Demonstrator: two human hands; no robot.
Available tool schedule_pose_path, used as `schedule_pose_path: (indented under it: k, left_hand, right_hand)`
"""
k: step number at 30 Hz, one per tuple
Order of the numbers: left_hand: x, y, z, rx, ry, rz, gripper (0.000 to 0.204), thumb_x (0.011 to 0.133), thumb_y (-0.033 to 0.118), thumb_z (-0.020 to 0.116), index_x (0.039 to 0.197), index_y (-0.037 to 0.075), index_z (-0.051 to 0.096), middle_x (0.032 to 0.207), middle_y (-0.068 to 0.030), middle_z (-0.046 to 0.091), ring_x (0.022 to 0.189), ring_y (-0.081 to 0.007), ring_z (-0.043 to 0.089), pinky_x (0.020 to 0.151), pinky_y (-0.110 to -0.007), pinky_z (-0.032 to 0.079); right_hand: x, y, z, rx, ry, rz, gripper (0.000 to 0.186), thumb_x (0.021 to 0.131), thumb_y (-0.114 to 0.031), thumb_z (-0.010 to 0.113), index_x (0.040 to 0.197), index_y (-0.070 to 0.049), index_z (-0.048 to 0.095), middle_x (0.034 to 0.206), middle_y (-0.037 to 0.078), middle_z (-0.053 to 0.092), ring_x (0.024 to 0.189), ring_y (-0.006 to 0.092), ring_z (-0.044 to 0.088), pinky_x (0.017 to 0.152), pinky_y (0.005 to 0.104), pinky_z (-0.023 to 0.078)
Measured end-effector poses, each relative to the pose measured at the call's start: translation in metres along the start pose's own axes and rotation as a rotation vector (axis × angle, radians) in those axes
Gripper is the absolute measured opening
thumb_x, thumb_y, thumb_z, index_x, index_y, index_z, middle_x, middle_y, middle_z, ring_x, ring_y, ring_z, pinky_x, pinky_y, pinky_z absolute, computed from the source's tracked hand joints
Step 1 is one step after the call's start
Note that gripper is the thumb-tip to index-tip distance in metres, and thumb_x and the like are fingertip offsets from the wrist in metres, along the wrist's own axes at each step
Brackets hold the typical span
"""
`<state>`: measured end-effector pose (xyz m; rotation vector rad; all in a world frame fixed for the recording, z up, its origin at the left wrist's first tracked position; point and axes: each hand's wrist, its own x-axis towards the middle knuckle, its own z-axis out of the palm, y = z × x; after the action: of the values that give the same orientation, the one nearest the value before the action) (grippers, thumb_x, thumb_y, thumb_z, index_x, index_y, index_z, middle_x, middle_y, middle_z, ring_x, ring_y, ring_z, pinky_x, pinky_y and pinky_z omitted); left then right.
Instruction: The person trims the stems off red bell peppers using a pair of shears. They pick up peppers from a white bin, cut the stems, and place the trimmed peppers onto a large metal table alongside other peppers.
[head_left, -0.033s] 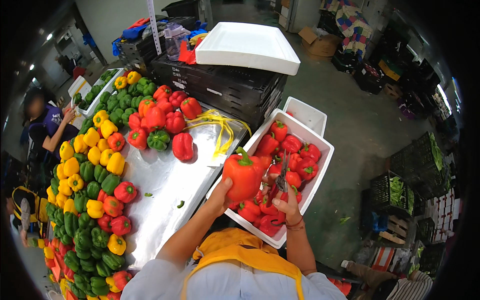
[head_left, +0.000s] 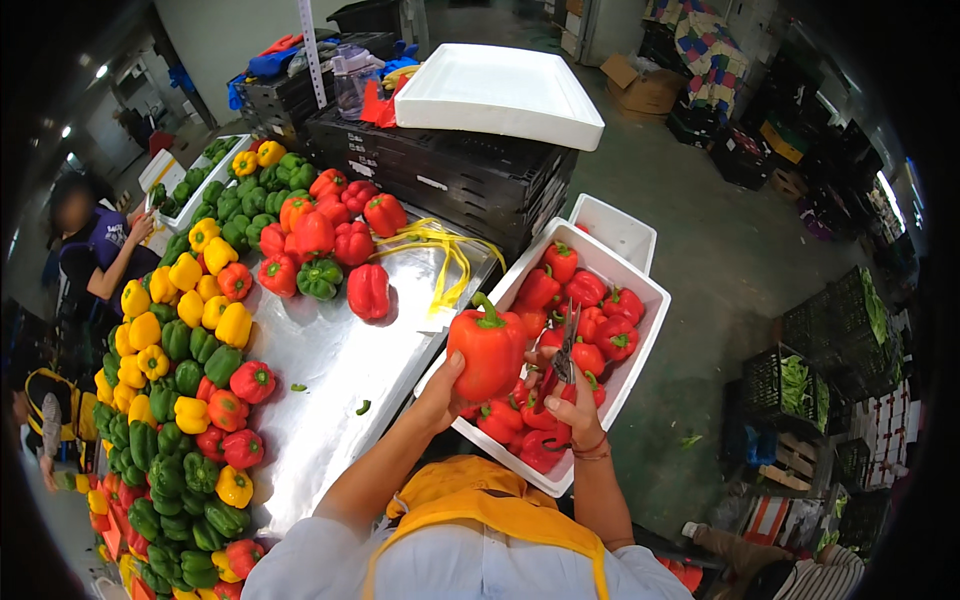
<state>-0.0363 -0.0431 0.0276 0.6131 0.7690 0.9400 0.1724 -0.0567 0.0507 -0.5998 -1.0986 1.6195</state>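
The left hand [head_left: 440, 393] grasps a large red pepper [head_left: 487, 355] just left of the right hand [head_left: 576, 408], which grips scissors [head_left: 568, 338] pointing forward, while a white box [head_left: 640, 338] containing more red peppers [head_left: 586, 289] sits below both hands and a metal table [head_left: 320, 405] lies left of them.

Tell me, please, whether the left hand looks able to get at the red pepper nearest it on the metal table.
Probably not, since the left hand holds a large red pepper, though nothing visible seems to block its way to the table pepper.
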Motion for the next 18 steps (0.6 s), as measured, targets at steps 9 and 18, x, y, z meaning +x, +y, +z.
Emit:
schedule_pose_path:
  k: [9,18]
  left_hand:
    - [-0.008,0.015,0.008,-0.244,-0.165,-0.08,0.081,0.08,0.072,0.012,0.137,0.017,0.025,0.133,-0.0099,0.041,0.118,-0.0287,0.044,0.088,-0.047,0.042]
    - [-0.018,0.027,0.009,-0.252,-0.091,-0.013,0.076,0.083,0.067,0.009,0.138,0.016,0.023,0.136,-0.0128,0.036,0.12,-0.0326,0.042,0.087,-0.048,0.045]
  right_hand:
    - [0.005,0.009,0.008,-0.164,0.023,0.016,0.06,0.072,-0.007,0.056,0.127,0.001,0.035,0.124,0.011,0.043,0.099,0.0158,0.049,0.089,0.0301,0.039]
    - [0.016,0.024,0.008,-0.159,0.01,0.059,0.058,0.072,-0.009,0.056,0.126,0.002,0.037,0.117,0.009,0.047,0.107,0.0169,0.046,0.09,0.0295,0.038]
